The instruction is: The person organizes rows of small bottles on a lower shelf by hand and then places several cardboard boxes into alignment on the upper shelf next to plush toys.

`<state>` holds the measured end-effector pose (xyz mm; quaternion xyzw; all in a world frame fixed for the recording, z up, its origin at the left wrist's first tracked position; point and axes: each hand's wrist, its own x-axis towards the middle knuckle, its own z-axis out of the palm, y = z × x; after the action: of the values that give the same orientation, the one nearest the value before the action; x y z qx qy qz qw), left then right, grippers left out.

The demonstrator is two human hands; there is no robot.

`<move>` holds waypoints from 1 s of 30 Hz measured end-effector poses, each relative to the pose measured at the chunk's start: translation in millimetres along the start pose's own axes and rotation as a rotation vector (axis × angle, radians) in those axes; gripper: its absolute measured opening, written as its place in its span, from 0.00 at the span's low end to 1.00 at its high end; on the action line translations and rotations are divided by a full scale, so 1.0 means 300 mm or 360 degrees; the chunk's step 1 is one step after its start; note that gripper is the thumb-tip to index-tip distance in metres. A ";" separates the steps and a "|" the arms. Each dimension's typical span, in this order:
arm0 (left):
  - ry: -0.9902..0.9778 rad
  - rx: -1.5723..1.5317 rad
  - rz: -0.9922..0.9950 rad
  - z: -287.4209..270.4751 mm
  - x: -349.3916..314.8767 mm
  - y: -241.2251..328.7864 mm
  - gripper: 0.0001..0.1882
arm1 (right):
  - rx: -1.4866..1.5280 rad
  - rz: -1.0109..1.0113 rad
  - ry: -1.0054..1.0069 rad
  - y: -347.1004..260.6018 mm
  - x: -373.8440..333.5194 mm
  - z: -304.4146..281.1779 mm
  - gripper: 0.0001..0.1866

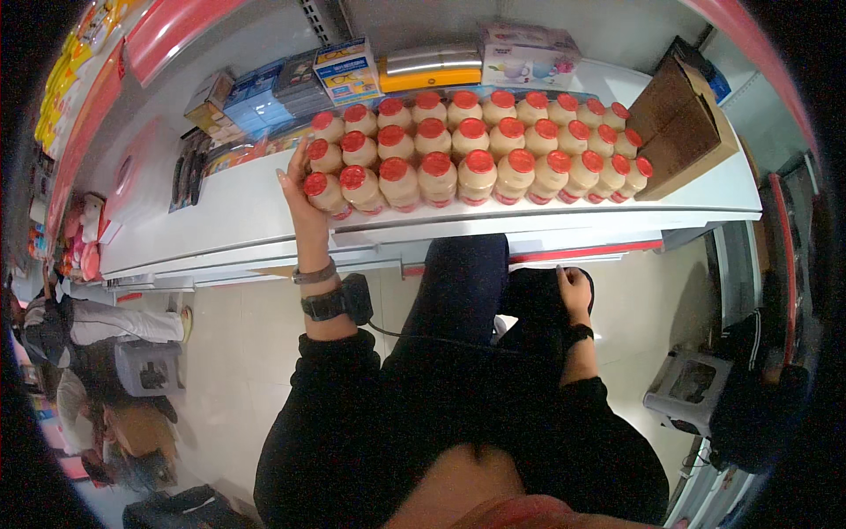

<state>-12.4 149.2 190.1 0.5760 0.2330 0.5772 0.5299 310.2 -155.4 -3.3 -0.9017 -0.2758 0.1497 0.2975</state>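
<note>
Several small cream-coloured bottles (477, 180) with red caps stand upright in three long rows on the white shelf (247, 207). At the left end of these rows is my left hand (304, 198). Its fingers lie stretched along the side of the end bottles, partly hidden by them, and its thumb points away to the left. Below the shelf edge, my right hand (575, 293) rests by my knee with its fingers curled in, and nothing shows in it.
An open brown cardboard box (692, 132) stands right of the bottles. Behind them are a yellow box (430, 73), a white box (529, 55) and blue packages (257, 99). Grey plastic stools (689, 388) stand on the floor at both sides. Another person (123, 322) is at the left.
</note>
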 end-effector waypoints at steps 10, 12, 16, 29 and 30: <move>0.0115 -0.0059 -0.0037 -0.018 0.004 -0.025 0.36 | -0.0246 -0.0166 0.0121 0.001 -0.018 0.037 0.16; 0.0128 -0.0051 0.0008 -0.022 0.005 -0.026 0.36 | -0.0245 -0.0126 0.0119 -0.012 -0.017 0.035 0.16; 0.0148 -0.0053 -0.0050 -0.020 0.007 -0.019 0.37 | -0.0281 -0.0126 0.0097 -0.010 -0.014 0.033 0.16; 0.0140 -0.0058 -0.0093 -0.010 -0.006 -0.001 0.37 | -0.0259 -0.0123 0.0139 -0.019 -0.015 0.036 0.15; 0.0107 -0.0058 -0.0015 -0.017 -0.006 -0.006 0.35 | -0.0259 -0.0117 0.0142 -0.026 -0.015 0.040 0.16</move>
<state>-17.0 150.0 186.5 0.5455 0.2427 0.5979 0.5349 298.4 -147.4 -7.3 -0.9179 -0.3063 0.0755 0.2407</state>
